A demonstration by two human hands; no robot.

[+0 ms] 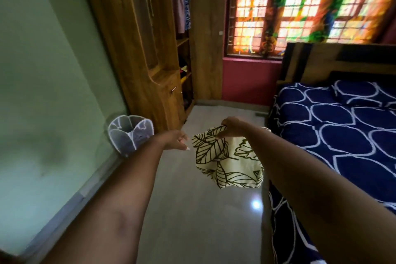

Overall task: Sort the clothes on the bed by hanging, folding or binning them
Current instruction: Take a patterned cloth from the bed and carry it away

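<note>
One cloth pinched aloft between bed and bin

Fingers [224,133] of the right hand [232,128] are clamped on the top edge of a cream cloth [222,163] printed with dark outlined leaves, so it hangs free below them, bunched and softly folded, clear of the floor [192,221]; lifting it this way likely lets the person judge it. Just left of those fingers the left hand [176,141] is held out with fingers loosely apart, holding nothing, probably to catch a second edge. Farther left, beyond it, a white mesh bin [128,137] stands by the wall; ahead, an open wardrobe [150,53] shows hung clothes; to the right lies the navy-sheeted bed [342,135].
</note>
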